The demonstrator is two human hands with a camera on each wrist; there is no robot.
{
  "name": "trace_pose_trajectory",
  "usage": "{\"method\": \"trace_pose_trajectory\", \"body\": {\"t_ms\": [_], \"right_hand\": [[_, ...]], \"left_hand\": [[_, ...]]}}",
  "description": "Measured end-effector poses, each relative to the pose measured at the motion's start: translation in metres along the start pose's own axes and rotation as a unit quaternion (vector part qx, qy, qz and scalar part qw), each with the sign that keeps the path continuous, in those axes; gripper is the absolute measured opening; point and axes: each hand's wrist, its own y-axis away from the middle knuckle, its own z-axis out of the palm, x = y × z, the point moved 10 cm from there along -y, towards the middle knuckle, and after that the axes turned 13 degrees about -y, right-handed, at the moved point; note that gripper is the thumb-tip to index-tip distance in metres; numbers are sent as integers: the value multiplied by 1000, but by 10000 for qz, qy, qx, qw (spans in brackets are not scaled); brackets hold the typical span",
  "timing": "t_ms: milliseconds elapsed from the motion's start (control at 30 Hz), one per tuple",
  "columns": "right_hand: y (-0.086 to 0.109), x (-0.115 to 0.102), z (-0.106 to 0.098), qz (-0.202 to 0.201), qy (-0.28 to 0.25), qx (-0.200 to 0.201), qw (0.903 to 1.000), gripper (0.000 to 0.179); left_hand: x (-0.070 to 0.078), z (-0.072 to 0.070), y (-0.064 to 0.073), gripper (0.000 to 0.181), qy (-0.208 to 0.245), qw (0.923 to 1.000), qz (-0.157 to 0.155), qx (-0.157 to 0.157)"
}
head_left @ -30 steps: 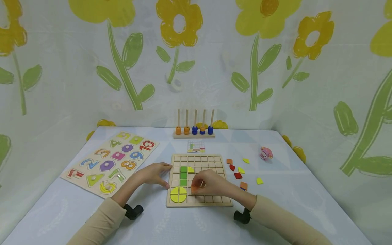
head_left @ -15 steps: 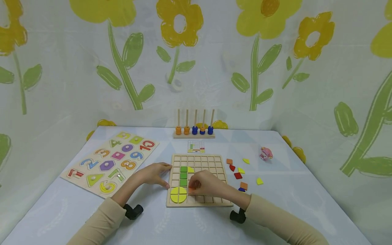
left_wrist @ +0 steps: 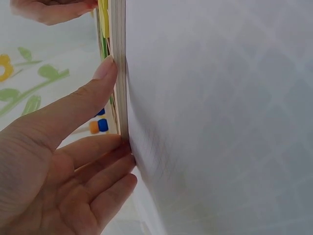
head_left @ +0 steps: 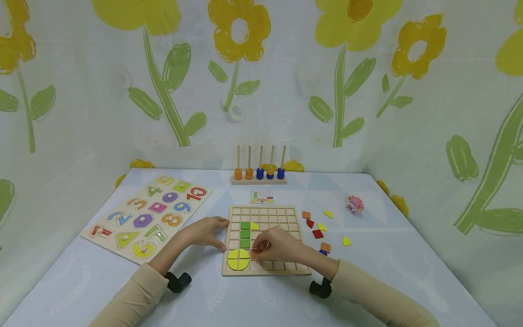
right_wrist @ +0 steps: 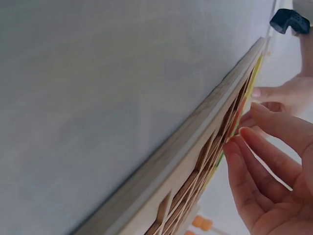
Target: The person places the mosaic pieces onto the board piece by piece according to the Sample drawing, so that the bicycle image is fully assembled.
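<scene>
My right hand (head_left: 279, 245) is over the wooden grid board (head_left: 267, 274), its thumb and fingertips at an orange square tile (head_left: 255, 254). The tile lies low at the board's cells, right of four yellow quarter-circles forming a disc (head_left: 238, 260); the fingers partly hide it. In the right wrist view an orange strip of the tile (right_wrist: 239, 113) shows by the fingertips. My left hand (head_left: 206, 231) rests at the board's left edge, thumb and fingers spread along it, touching the side in the left wrist view. Green squares (head_left: 244, 234) and a yellow quarter piece (head_left: 254, 226) sit in the grid.
Loose red (head_left: 318, 234), yellow (head_left: 347, 241), orange (head_left: 325, 247) and blue (head_left: 323, 252) pieces lie right of the board. A pattern card (head_left: 261, 195) and a peg stand with beads (head_left: 259, 180) are behind it. Left is a number puzzle (head_left: 149, 213); far right, a pink figurine (head_left: 355, 204).
My right hand has brought the orange tile left and down to the grid beside the yellow disc, then shifted very slightly back right. The left hand has stayed put.
</scene>
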Motion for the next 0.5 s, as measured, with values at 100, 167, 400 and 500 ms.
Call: {"method": "trace_pose_trajectory", "body": {"t_ms": [100,167,400,500], "right_hand": [[7,2,-8,-23,22,76,10000,14],[12,5,-16,-29,66,207,9998,14],[26,27,-52,-17,330,673,9972,18],[31,39,-67,44,458,853,9953,19]], "left_hand": [[-1,0,-1,82,2,10000,-7,15],[-1,0,0,82,1,10000,-13,26],[-1,-1,0,81,7,10000,-28,11],[0,-1,0,81,-4,10000,22,21]]}}
